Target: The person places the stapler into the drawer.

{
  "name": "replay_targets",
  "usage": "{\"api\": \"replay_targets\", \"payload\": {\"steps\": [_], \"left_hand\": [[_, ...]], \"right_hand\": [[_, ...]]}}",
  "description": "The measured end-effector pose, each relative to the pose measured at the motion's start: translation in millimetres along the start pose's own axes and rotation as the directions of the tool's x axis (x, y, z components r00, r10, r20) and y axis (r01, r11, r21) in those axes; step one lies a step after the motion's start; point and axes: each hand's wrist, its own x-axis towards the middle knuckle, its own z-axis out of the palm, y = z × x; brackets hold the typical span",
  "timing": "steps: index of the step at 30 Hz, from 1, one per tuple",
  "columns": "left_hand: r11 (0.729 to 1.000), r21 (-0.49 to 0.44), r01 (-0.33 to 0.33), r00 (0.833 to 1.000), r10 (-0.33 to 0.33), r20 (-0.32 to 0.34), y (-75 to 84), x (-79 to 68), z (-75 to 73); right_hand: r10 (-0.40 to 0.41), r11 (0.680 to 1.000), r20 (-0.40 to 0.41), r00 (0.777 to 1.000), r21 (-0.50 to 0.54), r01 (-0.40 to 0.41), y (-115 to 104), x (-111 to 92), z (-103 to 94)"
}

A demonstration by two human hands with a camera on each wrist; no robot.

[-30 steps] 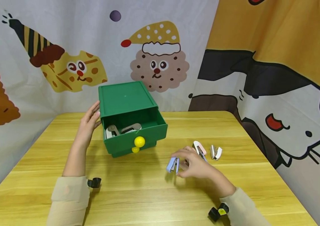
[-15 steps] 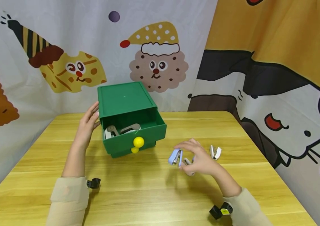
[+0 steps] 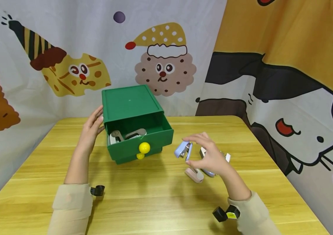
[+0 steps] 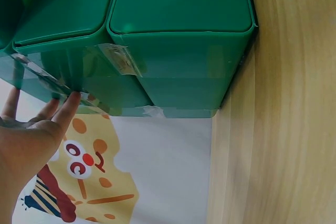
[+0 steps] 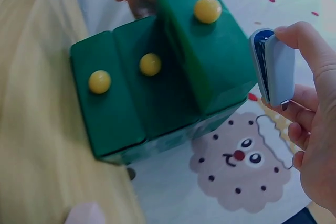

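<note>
My right hand (image 3: 208, 153) pinches a small light-blue stapler (image 3: 183, 149) between thumb and fingers, raised to the right of the green drawer unit (image 3: 131, 102). In the right wrist view the same stapler (image 5: 274, 66) shows side-on at the fingertips. The top drawer (image 3: 143, 141) is pulled out, with two grey-and-white staplers (image 3: 136, 133) inside. My left hand (image 3: 92, 123) rests its straight fingers against the unit's left side; the left wrist view shows the fingers (image 4: 67, 109) touching the green wall.
Below my right hand a pink stapler (image 3: 194, 175) lies on the wooden table (image 3: 143, 202). Beside it another stapler (image 3: 208, 172) is partly hidden by the hand, and a white one (image 3: 227, 157) lies farther right. A printed curtain (image 3: 90, 29) hangs behind.
My right hand has lifted the light-blue stapler upward. The pink stapler now lies nearer the front than a second ago. My left hand stays against the drawer unit.
</note>
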Motion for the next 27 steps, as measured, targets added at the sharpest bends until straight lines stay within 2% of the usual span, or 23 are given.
{"api": "replay_targets", "payload": {"steps": [6, 11, 19, 27], "left_hand": [[1.0, -0.003, -0.001, 1.0, 0.001, -0.003, 0.4, -0.6, -0.1], [1.0, 0.004, 0.001, 1.0, -0.001, -0.003, 0.5, -0.1, -0.4], [1.0, 0.001, 0.004, 1.0, -0.004, -0.005, -0.2, 1.8, -0.7], [1.0, -0.009, 0.004, 1.0, -0.004, -0.007, -0.1, 0.6, 0.6]], "right_hand": [[-0.045, 0.999, -0.073, 0.996, 0.025, 0.047, -12.3, 18.6, -2.3], [-0.084, 0.996, -0.12, 0.989, -0.004, 0.084, -20.6, 34.8, -3.6], [-0.064, 0.996, -0.155, 0.986, -0.065, 0.055, -28.6, 60.6, -2.1], [-0.002, 0.993, -0.125, 0.992, -0.117, -0.013, -30.2, 86.1, 4.2]]}}
